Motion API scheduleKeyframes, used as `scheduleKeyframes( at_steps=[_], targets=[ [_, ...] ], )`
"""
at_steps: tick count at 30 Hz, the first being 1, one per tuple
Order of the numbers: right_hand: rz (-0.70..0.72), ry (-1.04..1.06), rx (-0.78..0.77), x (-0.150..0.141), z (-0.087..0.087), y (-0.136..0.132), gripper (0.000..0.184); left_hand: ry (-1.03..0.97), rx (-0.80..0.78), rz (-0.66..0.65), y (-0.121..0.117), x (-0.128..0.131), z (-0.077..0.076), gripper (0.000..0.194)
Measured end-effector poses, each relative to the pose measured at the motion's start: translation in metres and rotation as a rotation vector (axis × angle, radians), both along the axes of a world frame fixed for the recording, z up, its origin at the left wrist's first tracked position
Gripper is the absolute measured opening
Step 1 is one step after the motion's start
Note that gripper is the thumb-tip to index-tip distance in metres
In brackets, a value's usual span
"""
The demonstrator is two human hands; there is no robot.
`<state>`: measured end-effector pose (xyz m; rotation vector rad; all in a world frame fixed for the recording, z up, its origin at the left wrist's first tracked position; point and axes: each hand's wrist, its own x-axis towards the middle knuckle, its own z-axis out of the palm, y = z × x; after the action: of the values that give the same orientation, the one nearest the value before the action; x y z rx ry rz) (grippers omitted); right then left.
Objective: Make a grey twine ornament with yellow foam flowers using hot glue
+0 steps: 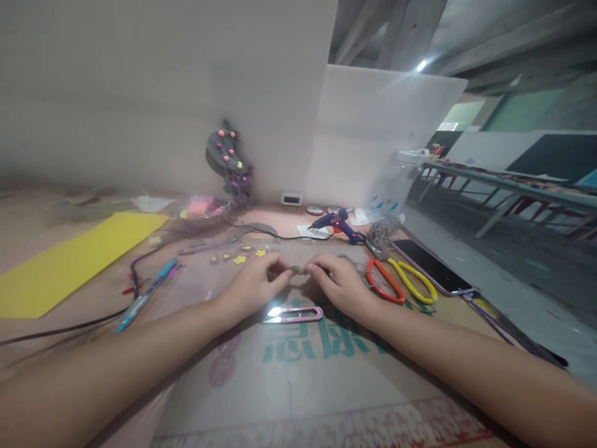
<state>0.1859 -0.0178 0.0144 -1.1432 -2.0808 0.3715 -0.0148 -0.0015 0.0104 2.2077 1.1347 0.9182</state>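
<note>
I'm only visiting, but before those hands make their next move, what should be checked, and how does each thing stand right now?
1. Small piece held: ok, it sits at the fingertips of the left hand and right hand.
2. Small piece identifiable: cannot tell, too small and blurred.
3. Pink snips out of the way: not ok, they lie between the forearms, blades toward the left wrist.
4. Glue gun apart from the hands: ok, it rests beyond them.
5. Glue gun hot: cannot tell, though a small red light shows.
6. Yellow flower pieces seemingly within reach: ok, just beyond the left hand.
</note>
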Motion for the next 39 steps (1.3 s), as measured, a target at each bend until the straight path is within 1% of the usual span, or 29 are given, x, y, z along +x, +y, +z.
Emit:
scheduleKeyframes(
  at_steps=[3, 6, 8, 10, 12, 14, 17, 21, 25, 30, 33, 35, 39],
  targets=[
    [0.001, 0.017, 0.001, 0.003, -0.001, -0.002, 0.030, 0.007, 0.003, 0.006, 0.000, -0.001, 0.000, 0.018],
    [-0.026, 0.131, 0.022, 0.006, 0.001, -0.003, 0.030, -0.004, 0.000, 0.013, 0.000, -0.001, 0.000, 0.017],
    [-0.055, 0.234, 0.067, 0.010, 0.009, -0.001, 0.031, -0.012, -0.003, 0.021, 0.000, 0.000, 0.000, 0.017],
    [-0.079, 0.318, 0.098, 0.016, 0.020, 0.004, 0.029, -0.013, -0.006, 0.033, 0.000, 0.000, -0.001, 0.017],
    [-0.093, 0.354, 0.090, 0.023, 0.032, 0.011, 0.029, -0.016, -0.008, 0.035, 0.000, -0.001, -0.001, 0.016],
    [-0.136, 0.334, 0.083, 0.031, 0.040, 0.018, 0.030, -0.021, -0.012, 0.028, 0.000, -0.001, -0.001, 0.015],
    [-0.230, 0.201, 0.106, 0.042, 0.046, 0.028, 0.030, -0.035, -0.018, 0.024, 0.000, -0.001, 0.000, 0.015],
    [-0.293, -0.009, 0.176, 0.055, 0.044, 0.039, 0.023, -0.045, -0.029, 0.014, 0.000, 0.000, 0.000, 0.015],
    [-0.341, -0.138, 0.188, 0.070, 0.040, 0.051, 0.018, -0.050, -0.035, 0.019, 0.001, 0.000, -0.002, 0.014],
    [-0.421, -0.152, 0.163, 0.088, 0.032, 0.067, 0.018, -0.058, -0.073, 0.010, 0.002, 0.000, -0.002, 0.013],
    [-0.459, -0.151, 0.154, 0.097, 0.028, 0.074, 0.022, -0.062, -0.080, 0.009, 0.002, 0.001, -0.002, 0.014],
    [-0.482, -0.166, 0.155, 0.102, 0.026, 0.078, 0.025, -0.067, -0.088, 0.002, 0.002, 0.001, -0.003, 0.014],
    [-0.531, -0.209, 0.156, 0.109, 0.023, 0.081, 0.025, -0.082, -0.088, -0.011, 0.002, 0.000, -0.006, 0.014]
  ],
)
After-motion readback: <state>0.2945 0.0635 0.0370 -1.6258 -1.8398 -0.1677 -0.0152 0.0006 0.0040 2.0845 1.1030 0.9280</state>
